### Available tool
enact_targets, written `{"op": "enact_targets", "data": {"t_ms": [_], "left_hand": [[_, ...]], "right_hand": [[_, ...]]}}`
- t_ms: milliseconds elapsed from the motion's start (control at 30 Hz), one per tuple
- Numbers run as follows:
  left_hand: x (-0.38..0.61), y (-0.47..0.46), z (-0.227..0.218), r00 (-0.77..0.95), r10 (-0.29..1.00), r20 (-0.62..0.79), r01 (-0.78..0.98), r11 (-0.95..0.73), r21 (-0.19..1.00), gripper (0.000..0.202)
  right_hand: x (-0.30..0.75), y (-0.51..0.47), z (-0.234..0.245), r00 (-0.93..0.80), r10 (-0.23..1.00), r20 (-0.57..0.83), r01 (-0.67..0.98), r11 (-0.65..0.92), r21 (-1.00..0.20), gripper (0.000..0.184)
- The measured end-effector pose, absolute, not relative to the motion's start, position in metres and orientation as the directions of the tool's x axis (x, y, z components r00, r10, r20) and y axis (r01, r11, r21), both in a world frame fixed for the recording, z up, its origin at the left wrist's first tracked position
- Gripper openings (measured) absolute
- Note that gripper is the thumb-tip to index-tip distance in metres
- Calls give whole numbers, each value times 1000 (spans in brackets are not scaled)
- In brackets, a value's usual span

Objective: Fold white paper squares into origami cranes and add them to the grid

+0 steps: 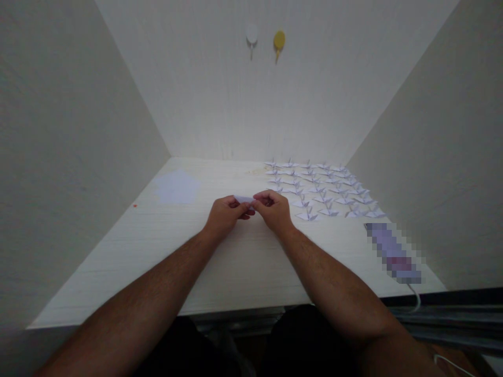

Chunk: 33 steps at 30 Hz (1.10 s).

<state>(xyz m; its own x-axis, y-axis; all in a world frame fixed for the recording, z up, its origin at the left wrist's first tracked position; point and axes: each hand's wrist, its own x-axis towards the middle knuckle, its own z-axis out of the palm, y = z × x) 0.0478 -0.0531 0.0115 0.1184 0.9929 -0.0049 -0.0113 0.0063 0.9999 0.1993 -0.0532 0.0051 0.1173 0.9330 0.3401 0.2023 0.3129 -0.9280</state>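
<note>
A small folded piece of white paper (242, 199) is held between both hands above the middle of the table. My left hand (227, 213) pinches its left part, thumb on the near side. At its right end, the thumb and fingertips of my right hand (273, 208) are closed on it. The fingers hide much of the paper, so its exact folded shape cannot be made out. Rows of folded white paper cranes (322, 189) stand on the table to the right, just beyond my right hand. Flat white paper sheets (177, 187) lie overlapped to the left.
The white table (149, 262) is enclosed by walls at the back and both sides. A blurred-out flat device (393, 251) with a white cable (417, 301) lies near the right edge. A white hook (252, 36) and a yellow hook (279, 40) are on the back wall.
</note>
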Motion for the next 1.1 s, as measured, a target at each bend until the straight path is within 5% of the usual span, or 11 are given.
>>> {"op": "enact_targets", "data": {"t_ms": [167, 467, 1100], "left_hand": [[48, -53, 12, 126, 992, 3, -31, 1, 1000, 29], [51, -56, 18, 82, 996, 19, 92, -27, 995, 20], [53, -54, 16, 112, 991, -78, 5, 78, 997, 21]], "right_hand": [[200, -51, 3, 109, 934, 340, 230, 309, -923, 14], [201, -55, -1, 33, 842, 539, 493, 455, -741, 11], [202, -56, -2, -35, 796, 604, 565, 514, -645, 8]]}}
